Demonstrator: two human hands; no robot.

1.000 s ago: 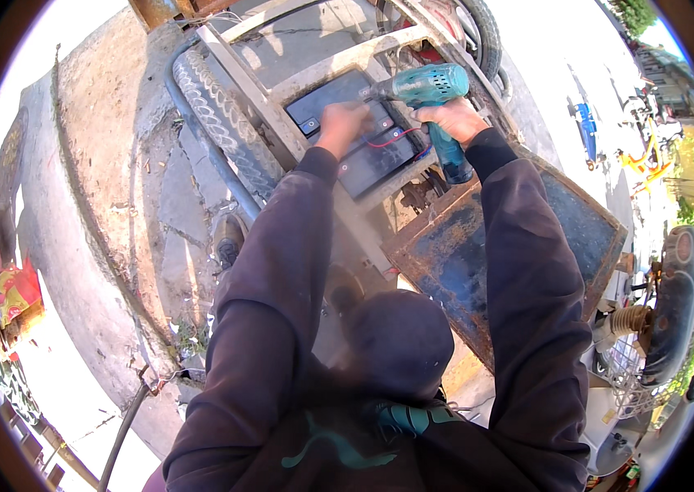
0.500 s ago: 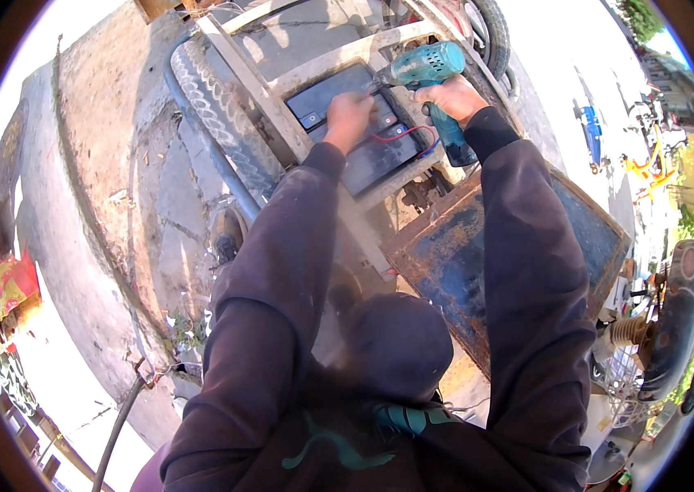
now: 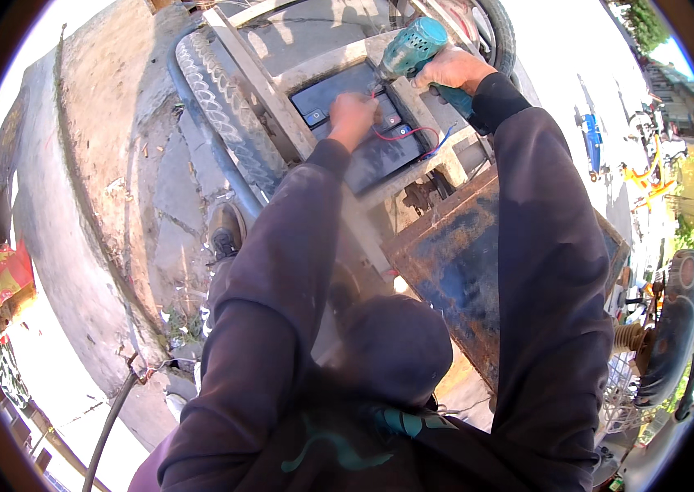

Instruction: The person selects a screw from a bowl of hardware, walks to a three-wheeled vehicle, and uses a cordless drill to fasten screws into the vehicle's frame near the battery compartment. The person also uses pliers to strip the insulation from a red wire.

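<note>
My right hand [image 3: 455, 70] is wrapped round the grip of a teal cordless drill [image 3: 413, 46], which lies tilted with its nose toward my left hand [image 3: 353, 116]. The fingers of that left hand are curled together over the dark batteries [image 3: 376, 164] set in a frame. What they pinch is hidden, though a red wire [image 3: 413, 129] runs up close to the fingertips. A blue wire [image 3: 445, 141] sticks up at the batteries' right side. The drill's tip is near the left fingers; whether it touches anything I cannot tell.
Around the batteries runs a worn vehicle frame [image 3: 253, 82], with a tyre [image 3: 220, 111] and a bent blue-grey tube [image 3: 212, 139] on the left. A rusty metal panel [image 3: 454, 262] lies nearer, under my right forearm. Another wheel [image 3: 499, 37] stands at the far right.
My right hand and the drill have shifted slightly away and the drill has turned, its lower end swinging outward to the right. My left hand stays at almost the same place over the batteries.
</note>
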